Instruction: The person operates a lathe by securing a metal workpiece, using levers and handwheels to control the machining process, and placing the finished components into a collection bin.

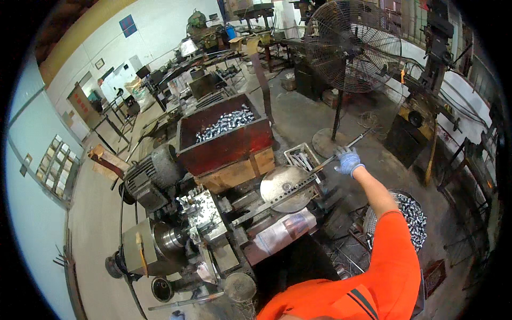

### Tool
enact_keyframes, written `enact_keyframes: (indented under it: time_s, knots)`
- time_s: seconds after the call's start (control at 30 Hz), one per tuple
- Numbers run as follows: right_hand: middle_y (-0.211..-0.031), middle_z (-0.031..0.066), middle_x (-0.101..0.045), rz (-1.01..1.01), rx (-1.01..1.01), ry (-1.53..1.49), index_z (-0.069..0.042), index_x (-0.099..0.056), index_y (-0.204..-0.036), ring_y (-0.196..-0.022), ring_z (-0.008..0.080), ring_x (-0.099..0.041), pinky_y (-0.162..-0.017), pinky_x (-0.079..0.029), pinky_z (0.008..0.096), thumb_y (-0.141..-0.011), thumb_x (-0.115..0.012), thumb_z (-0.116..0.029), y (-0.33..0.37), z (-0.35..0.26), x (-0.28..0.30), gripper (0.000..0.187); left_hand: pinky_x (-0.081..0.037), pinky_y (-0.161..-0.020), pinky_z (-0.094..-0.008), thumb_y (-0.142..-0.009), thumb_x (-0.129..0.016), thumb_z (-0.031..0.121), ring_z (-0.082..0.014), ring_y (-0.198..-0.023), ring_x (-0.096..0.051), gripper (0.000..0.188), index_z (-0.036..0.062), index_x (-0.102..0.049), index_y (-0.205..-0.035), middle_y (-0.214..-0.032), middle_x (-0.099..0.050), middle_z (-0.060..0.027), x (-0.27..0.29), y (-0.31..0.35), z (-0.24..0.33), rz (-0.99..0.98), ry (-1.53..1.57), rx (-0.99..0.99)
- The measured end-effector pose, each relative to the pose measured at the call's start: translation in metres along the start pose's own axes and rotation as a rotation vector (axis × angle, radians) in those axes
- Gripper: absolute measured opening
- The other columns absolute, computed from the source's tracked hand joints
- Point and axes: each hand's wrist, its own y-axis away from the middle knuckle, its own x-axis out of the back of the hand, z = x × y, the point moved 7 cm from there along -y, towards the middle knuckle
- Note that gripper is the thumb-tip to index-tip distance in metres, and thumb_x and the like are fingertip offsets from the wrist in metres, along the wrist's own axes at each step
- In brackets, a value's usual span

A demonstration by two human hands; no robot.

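Right hand (pixel 348 160), gloved, right of centre, closed around the long lever bar (pixel 298 184) slanting down-left to the lathe (pixel 181 229) at lower left, red bin (pixel 226 140) of finished metal pieces above already heaped, basket (pixel 413 216) lower right part full, left hand unseen.

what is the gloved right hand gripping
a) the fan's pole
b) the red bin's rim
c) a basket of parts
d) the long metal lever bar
d: the right hand, in a blue glove, is closed around the long metal lever bar that slants across the machine.
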Motion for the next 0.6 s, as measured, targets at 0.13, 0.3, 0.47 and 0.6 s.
enact_keyframes:
  time_s: [0.13, 0.3, 0.47, 0.6]
  knots:
    - [-0.138, 0.0106, -0.04, 0.001, -0.067, 0.005, -0.012, -0.048, -0.127, -0.132, 0.0291, -0.03, -0.107, -0.02, 0.0502, -0.073, -0.063, -0.042, -0.012, 0.005, -0.014, 0.063, -0.054, -0.059, -0.0306, -0.087, -0.058, 0.021, -0.0218, -0.075, -0.06, 0.04, -0.0008, -0.049, -0.118, -0.099, -0.057, -0.015, 0.037, 0.021, -0.013, 0.045, 0.419, 0.107]
    - [-0.129, 0.0099, -0.049, -0.012, -0.221, -0.015, -0.012, -0.055, -0.119, -0.129, 0.0284, -0.033, -0.107, -0.021, 0.0498, -0.075, -0.059, -0.039, -0.018, 0.037, -0.02, 0.052, -0.05, -0.066, -0.0366, -0.086, -0.053, 0.028, -0.0294, -0.077, -0.059, 0.037, -0.0039, -0.058, -0.104, -0.093, -0.062, -0.0194, 0.081, 0.048, 0.033, 0.32, 0.588, 0.025]
    - [-0.125, 0.0121, -0.052, 0.016, -0.306, 0.022, -0.01, -0.057, -0.115, -0.126, 0.03, -0.038, -0.107, -0.023, 0.0496, -0.073, -0.06, -0.042, 0.009, 0.068, -0.02, 0.052, -0.046, -0.077, -0.041, -0.09, -0.049, 0.042, -0.033, -0.09, -0.059, 0.048, -0.0002, -0.061, -0.107, -0.103, -0.061, -0.0207, 0.062, 0.1, 0.205, 0.435, 0.241, -0.096]
    - [-0.118, 0.0129, -0.055, 0.129, -0.285, 0.001, -0.01, -0.06, -0.108, -0.118, 0.0297, -0.045, -0.106, -0.024, 0.0497, -0.072, -0.061, -0.043, 0.039, 0.054, -0.032, 0.049, -0.046, -0.077, -0.0404, -0.089, -0.051, 0.039, -0.0291, -0.089, -0.058, 0.047, -0.0013, -0.058, -0.113, -0.105, -0.062, -0.0169, 0.028, 0.018, 0.155, 0.534, -0.517, -0.305]
